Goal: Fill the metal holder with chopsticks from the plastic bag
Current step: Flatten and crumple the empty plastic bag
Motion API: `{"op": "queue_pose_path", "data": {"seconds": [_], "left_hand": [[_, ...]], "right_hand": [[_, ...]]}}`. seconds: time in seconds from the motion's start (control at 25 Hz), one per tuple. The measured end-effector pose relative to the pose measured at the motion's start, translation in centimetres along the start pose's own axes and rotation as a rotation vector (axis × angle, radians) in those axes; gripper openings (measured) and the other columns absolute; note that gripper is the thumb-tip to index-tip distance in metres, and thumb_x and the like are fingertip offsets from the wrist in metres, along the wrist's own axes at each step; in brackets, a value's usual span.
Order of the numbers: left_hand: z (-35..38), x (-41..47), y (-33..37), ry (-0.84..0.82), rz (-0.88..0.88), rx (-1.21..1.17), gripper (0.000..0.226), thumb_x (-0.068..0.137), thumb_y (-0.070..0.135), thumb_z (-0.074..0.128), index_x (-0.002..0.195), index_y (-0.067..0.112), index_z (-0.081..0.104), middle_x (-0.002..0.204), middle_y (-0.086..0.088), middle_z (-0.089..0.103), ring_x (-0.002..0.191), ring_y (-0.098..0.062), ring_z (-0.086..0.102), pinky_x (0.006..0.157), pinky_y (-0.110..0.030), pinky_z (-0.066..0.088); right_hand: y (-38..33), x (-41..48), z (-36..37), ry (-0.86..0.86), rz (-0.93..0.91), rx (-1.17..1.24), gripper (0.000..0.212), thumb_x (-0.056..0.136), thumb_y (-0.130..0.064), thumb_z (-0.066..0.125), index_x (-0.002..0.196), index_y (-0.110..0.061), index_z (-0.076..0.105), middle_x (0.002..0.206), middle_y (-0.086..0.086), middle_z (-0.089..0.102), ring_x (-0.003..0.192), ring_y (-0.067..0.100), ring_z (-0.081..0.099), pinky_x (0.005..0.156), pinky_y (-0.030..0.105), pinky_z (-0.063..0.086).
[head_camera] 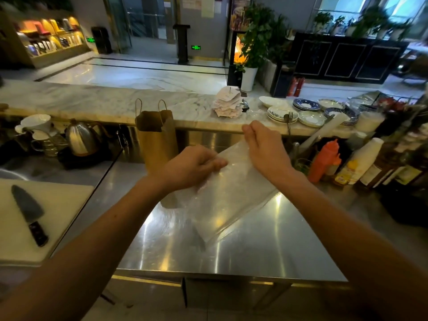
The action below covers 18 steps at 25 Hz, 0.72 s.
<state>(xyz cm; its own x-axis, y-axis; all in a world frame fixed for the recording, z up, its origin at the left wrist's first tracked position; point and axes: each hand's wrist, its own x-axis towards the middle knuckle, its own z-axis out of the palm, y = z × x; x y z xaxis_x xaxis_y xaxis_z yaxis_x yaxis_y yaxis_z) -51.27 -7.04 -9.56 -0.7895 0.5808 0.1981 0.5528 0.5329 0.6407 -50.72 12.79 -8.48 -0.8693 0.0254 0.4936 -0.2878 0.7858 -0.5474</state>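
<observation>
A clear plastic bag (pixel 222 205) lies slanted over the steel counter (pixel 266 246), its lower end resting near the middle. My left hand (pixel 192 166) grips the bag's upper left edge with closed fingers. My right hand (pixel 266 149) pinches the bag's top end, above and to the right of the left one. The bag looks flat and see-through; I cannot make out chopsticks inside it. A metal holder is not clearly visible; a dim grey shape (pixel 169 200) sits under my left wrist, partly hidden.
A brown paper bag (pixel 157 137) stands just behind my hands. At the left, a knife (pixel 30 214) lies on a white cutting board (pixel 58 205), with a kettle (pixel 81 140) behind. Sauce bottles (pixel 324 161) and paper cups crowd the right; plates (pixel 308 112) sit on the marble ledge.
</observation>
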Motion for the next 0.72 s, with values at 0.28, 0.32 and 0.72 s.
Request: {"op": "queue_pose_path", "data": {"seconds": [0.28, 0.32, 0.72], "left_hand": [[1.1, -1.2, -1.6, 0.035, -0.034, 0.008, 0.033, 0.096, 0.044, 0.044, 0.083, 0.021, 0.063, 0.072, -0.006, 0.066, 0.06, -0.02, 0.066, 0.055, -0.029, 0.057], [0.8, -1.3, -1.8, 0.01, -0.047, -0.009, 0.033, 0.095, 0.045, 0.045, 0.083, 0.02, 0.064, 0.073, -0.006, 0.066, 0.061, -0.018, 0.067, 0.056, -0.029, 0.057], [0.0, -1.4, -1.5, -0.029, 0.031, -0.317, 0.019, 0.093, 0.03, 0.054, 0.086, 0.016, 0.064, 0.073, 0.0, 0.068, 0.062, -0.017, 0.067, 0.058, -0.023, 0.053]], "right_hand": [[1.8, 0.9, -0.6, 0.025, -0.088, -0.081, 0.027, 0.103, -0.035, 0.038, 0.096, -0.014, 0.054, 0.074, 0.004, 0.059, 0.066, 0.019, 0.059, 0.065, 0.043, 0.054], [1.8, 1.0, -0.4, 0.007, -0.105, -0.065, 0.027, 0.103, -0.034, 0.038, 0.096, -0.013, 0.054, 0.074, 0.005, 0.06, 0.065, 0.02, 0.059, 0.065, 0.045, 0.053], [-1.2, 2.1, -1.4, -0.18, -0.001, 0.341, 0.029, 0.093, -0.044, 0.054, 0.109, -0.019, 0.052, 0.082, 0.005, 0.07, 0.067, 0.017, 0.068, 0.056, 0.026, 0.054]]}}
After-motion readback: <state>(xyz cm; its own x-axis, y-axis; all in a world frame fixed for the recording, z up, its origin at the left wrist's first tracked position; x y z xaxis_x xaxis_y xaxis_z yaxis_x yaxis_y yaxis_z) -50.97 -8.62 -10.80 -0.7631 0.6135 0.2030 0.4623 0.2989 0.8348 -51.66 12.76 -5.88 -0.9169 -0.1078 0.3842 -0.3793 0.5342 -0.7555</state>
